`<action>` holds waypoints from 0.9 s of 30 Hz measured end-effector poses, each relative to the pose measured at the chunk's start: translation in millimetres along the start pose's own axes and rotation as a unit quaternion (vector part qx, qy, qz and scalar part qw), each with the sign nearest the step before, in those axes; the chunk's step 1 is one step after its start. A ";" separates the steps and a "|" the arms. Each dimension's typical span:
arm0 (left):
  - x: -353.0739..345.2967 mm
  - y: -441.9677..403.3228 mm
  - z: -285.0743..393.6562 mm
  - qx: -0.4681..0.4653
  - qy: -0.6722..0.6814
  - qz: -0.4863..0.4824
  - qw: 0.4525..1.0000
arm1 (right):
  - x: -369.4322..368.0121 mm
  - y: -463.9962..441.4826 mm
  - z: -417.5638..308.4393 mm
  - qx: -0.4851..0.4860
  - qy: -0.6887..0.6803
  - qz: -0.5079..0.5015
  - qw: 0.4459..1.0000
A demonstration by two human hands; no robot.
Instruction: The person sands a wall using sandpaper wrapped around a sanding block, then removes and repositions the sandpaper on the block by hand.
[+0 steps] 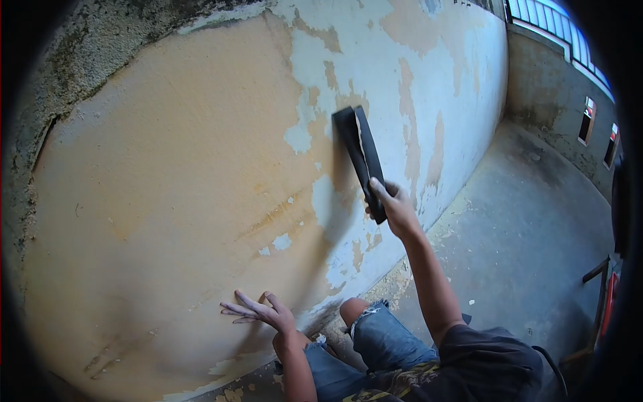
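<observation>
My right hand (392,203) is closed around the lower end of a long folded strip of black sandpaper (362,151), which has a pale ragged edge. The strip slants up and left in front of the wall (201,154), where peeling white paint meets bare tan plaster. Whether its upper end touches the wall I cannot tell. Lower down, my left hand (263,313) has its fingers spread beside the bare plaster and holds nothing. Pale dust coats its fingertips.
Paint flakes lie along the wall's foot on the grey concrete floor (509,221). My knees in denim shorts (388,335) are close to the wall. A low wall (536,80) with a railing stands at the far right, and a dark-framed object (598,295) at the right edge.
</observation>
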State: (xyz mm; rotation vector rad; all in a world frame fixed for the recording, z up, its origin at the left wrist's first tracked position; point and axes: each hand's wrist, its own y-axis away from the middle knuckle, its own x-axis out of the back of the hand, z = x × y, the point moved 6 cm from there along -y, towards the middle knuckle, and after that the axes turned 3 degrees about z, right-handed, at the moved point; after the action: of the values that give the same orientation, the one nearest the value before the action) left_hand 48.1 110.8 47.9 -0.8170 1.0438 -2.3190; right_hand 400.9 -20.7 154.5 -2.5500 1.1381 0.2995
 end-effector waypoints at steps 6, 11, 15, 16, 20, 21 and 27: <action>-3.6 -1.5 2.3 -0.006 0.006 -0.025 1.000 | -10.1 -56.2 -86.7 0.114 0.026 0.018 0.993; -10.2 -2.8 1.0 -0.008 0.021 -0.006 1.000 | 19.7 4.7 35.9 0.009 -0.004 0.034 0.999; 2.4 -0.7 -0.8 -0.021 0.012 -0.035 0.999 | 2.1 -46.8 -89.4 0.117 -0.002 0.056 0.992; 2.4 -1.7 0.6 -0.030 0.009 -0.041 0.999 | -10.0 -73.2 -127.2 0.132 -0.018 0.018 0.991; 0.4 0.9 -0.4 -0.024 0.016 -0.048 0.998 | 6.0 -51.6 -89.0 0.093 0.027 0.016 0.995; -1.5 -1.1 -0.2 -0.016 0.023 -0.033 0.999 | 21.6 -23.0 -42.5 0.029 0.011 0.039 0.999; -4.8 1.3 -12.0 -0.046 -0.006 -0.026 0.999 | 15.4 -42.7 -73.8 0.094 0.004 0.072 0.993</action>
State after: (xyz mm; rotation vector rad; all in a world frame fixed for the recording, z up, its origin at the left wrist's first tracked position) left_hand 43.6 119.0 38.9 -0.9036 1.1431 -2.3206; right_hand 447.3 -32.6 226.8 -2.3128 1.2914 0.2056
